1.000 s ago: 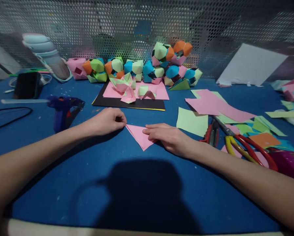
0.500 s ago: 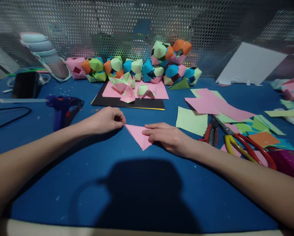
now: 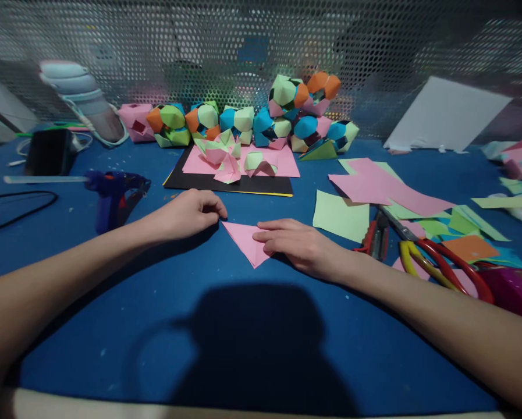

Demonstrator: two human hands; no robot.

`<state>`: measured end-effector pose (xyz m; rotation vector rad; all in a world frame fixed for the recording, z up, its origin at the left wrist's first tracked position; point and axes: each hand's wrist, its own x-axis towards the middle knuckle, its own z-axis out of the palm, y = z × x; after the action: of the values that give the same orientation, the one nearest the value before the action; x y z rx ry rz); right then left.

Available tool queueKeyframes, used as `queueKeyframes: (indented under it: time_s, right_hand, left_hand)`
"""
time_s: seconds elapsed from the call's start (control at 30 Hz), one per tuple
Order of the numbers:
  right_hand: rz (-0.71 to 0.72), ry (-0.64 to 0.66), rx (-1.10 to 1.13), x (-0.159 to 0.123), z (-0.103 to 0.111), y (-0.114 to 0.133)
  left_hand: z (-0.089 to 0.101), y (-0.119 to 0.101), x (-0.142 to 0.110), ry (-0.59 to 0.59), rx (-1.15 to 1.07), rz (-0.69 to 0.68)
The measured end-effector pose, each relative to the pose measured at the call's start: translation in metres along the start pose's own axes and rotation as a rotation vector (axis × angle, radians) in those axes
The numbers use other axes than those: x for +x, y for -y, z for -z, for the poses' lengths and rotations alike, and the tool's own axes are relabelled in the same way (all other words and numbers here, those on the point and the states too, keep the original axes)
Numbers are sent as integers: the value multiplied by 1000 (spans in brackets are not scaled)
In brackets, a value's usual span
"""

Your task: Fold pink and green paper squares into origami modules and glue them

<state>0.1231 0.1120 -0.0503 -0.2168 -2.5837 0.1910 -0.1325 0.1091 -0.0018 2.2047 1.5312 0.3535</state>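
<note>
A pink folded paper triangle lies flat on the blue tabletop in front of me, one point towards me. At its left corner my left hand has thumb and forefinger pinched together on the tip. My right hand rests with outstretched fingers flat over the triangle's right part, covering that corner. Beyond the hands, loose pink folded pieces sit on a pink sheet over a black board. A pale green square sheet lies beyond my right hand.
Colourful folded-paper balls line the mesh panel. Left are a glue gun, a phone and a bottle. Right are a red cutter, scissors, paper scraps and a white card.
My left forefinger has slid slightly to the right over the triangle's left tip. The right hand and the paper stay where they were; the view shifts very slightly.
</note>
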Motion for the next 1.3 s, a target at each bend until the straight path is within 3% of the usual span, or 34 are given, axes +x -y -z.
queueKeyframes:
  time_s: [0.17,0.33,1.3]
  right_hand:
    - [-12,18,-4,0,0,0]
    - [-11,14,-5,0,0,0]
    - [14,17,-28,1,1,1]
  left_hand:
    - [-7,-11,-9,-41,71,-208]
    - [-15,-14,-11,-31,173,-290]
    - [-41,-30,-27,-106,400,-187]
